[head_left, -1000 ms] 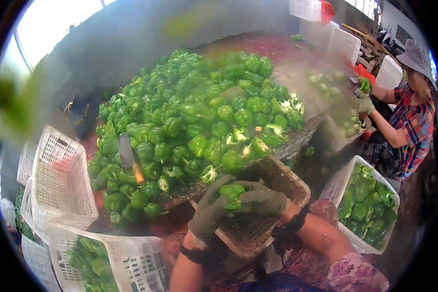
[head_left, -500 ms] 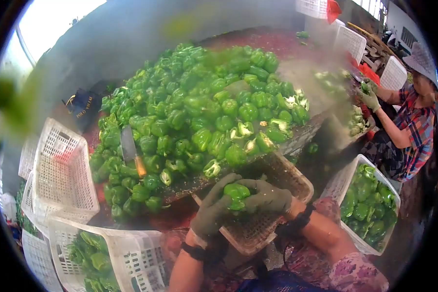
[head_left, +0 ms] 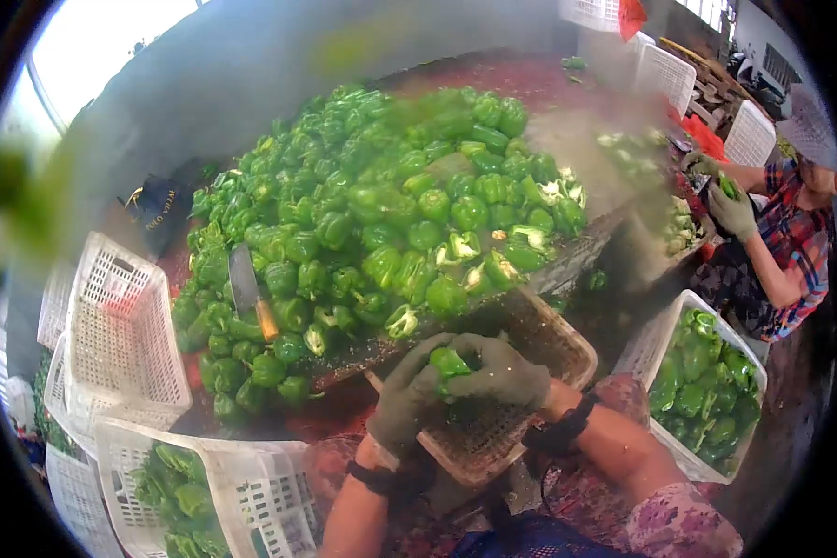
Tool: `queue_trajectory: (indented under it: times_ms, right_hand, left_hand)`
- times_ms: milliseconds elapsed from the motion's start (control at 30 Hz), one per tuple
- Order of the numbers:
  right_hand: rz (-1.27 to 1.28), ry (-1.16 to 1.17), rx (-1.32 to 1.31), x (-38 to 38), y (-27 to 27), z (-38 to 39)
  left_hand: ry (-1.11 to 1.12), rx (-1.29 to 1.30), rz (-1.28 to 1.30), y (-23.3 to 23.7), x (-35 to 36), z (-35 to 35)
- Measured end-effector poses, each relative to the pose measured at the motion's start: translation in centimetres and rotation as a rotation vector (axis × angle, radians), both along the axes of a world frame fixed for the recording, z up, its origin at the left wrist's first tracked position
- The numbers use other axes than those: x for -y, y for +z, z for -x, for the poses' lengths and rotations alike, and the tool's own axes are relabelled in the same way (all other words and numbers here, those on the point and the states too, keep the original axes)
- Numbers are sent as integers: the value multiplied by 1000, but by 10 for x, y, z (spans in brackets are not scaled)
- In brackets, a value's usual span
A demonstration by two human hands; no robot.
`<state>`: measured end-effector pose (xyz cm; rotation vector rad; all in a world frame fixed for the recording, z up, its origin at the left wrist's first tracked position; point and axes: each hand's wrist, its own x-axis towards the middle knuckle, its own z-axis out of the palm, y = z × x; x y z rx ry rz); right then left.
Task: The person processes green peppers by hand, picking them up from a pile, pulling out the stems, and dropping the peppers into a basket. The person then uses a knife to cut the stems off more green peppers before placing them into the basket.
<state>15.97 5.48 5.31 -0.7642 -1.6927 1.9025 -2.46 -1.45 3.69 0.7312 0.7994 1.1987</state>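
Between my two gloved hands is a green bell pepper [head_left: 448, 362], partly covered by the fingers. My left hand [head_left: 407, 395] closes round its left side, and my right hand [head_left: 504, 374] grips it from the right. Both wear dark grey-green gloves. Below them sits a dirty shallow crate [head_left: 479, 454]. Just beyond lies a large heap of green bell peppers [head_left: 335, 223], with several cut pieces [head_left: 465, 246] along its near right edge. A knife [head_left: 246, 286] with a wooden handle rests on the heap at the left.
White plastic crates [head_left: 126, 325] stand at the left. One crate [head_left: 205, 446] at lower left and another crate [head_left: 707, 400] at right hold peppers. A co-worker [head_left: 777, 232] in gloves sits at the right, handling a pepper. A dark bag [head_left: 153, 209] lies behind the heap.
My hands stay round the pepper, which has turned slightly and shows less between my fingers. The co-worker's hands have shifted, with a green piece now showing in them.
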Motion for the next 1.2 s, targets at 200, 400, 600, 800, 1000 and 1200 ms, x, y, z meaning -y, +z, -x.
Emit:
queue_trajectory:
  times_ms: [200,400,600,800,1000,1200]
  right_hand:
    - [187,1,-80,0,-7,-4]
    - [246,44,-69,0,-13,-2]
    - [114,-73,-71,12,-15,6]
    - [173,-42,41,7,-16,3]
    - [174,104,-9,-6,-10,-7]
    - [-214,-90,211,-4,-21,-3]
  left_hand:
    - [-1,-91,85,8,-1,2]
    - [9,-48,52,1,3,2]
    - [33,-163,-18,2,2,3]
    - [54,-274,-11,-2,1,6]
    - [59,-216,24,-2,-1,6]
    - [148,-369,-27,-3,-3,2]
